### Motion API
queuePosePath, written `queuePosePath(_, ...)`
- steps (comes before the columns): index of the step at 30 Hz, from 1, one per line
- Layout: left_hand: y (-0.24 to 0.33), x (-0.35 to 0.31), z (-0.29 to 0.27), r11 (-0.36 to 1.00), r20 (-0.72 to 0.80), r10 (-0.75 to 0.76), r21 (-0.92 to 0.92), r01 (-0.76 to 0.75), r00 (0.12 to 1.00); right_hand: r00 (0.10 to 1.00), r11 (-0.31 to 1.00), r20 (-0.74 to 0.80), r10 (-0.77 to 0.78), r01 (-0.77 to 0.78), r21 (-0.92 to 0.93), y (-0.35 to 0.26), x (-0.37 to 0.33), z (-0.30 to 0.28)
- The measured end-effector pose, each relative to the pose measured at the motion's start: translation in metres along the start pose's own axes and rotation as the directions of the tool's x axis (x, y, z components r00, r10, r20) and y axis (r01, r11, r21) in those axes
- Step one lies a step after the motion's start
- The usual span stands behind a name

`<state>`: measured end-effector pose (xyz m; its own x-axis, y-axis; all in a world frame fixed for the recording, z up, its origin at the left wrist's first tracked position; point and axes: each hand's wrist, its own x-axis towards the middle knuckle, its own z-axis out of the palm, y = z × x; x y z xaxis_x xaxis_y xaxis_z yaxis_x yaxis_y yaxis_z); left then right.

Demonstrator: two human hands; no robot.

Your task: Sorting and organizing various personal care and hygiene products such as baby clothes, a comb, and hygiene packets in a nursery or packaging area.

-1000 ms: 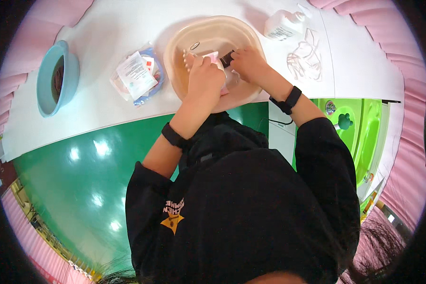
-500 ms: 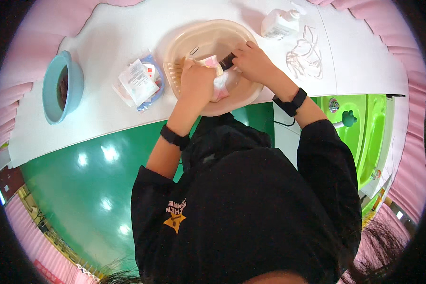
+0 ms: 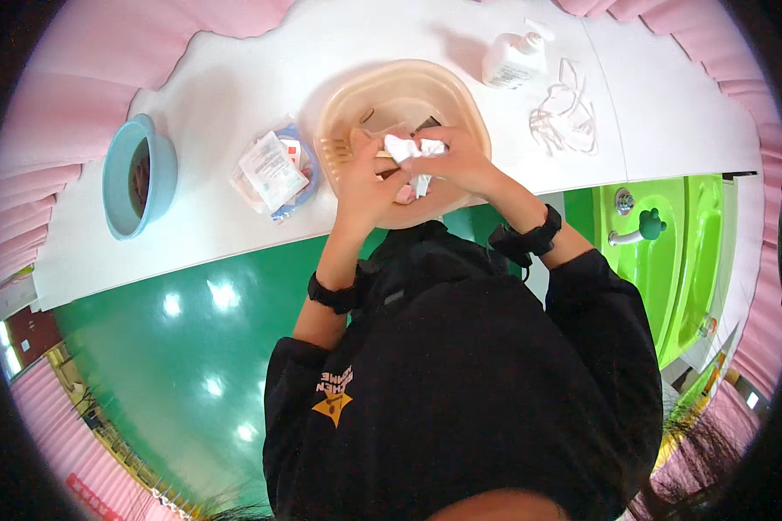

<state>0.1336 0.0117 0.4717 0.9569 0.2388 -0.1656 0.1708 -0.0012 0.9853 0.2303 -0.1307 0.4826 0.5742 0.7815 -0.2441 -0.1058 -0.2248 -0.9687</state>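
Both hands are over the beige oval basin (image 3: pixel 482 130). A bunched white and pink cloth (image 3: pixel 415 149) is between them, above the basin's near half; its exact kind does not show. My left hand (image 3: pixel 372 178) grips the cloth from the left, fingers curled. From the right, my right hand (image 3: pixel 462 161) is closed on its upper part. Just beyond the right fingers is a small dark object (image 3: pixel 427 124), partly hidden by the hand. A small dark-edged ring shape (image 3: pixel 367 115) lies toward the basin's far left, near the ribbed inner wall.
Left of the basin lie plastic-wrapped packets (image 3: pixel 274 169) on something blue. A light-blue basin (image 3: pixel 163 169) with dark contents is farther left. At the back right are a white pump bottle (image 3: pixel 514 61) and tangled pale straps (image 3: pixel 565 117). A green sink (image 3: pixel 647 269) adjoins at right.
My right hand has moved from the dark object onto the cloth, which is now bunched higher between both hands. The whole view has shifted slightly.
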Motion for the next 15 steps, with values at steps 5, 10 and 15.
queuePosePath(5, -0.015, 0.004, -0.008, 0.674, 0.027, 0.110, 0.733, -0.095, 0.994, 0.909, 0.999, -0.416, 0.001, 0.020, 0.047, 0.037, -0.009, -0.048)
queuePosePath(10, -0.037, 0.004, -0.006, 0.239, 0.343, 0.236, 0.886, -0.397, 0.909, 0.812, 0.959, -0.583, -0.028, -0.142, -0.244, 0.079, -0.028, -0.128)
queuePosePath(15, -0.042, 0.012, 0.004, -0.050, 0.426, 0.098, 0.905, -0.423, 0.899, 0.852, 0.712, -0.524, 0.014, -0.377, -0.593, 0.124, -0.025, -0.124)
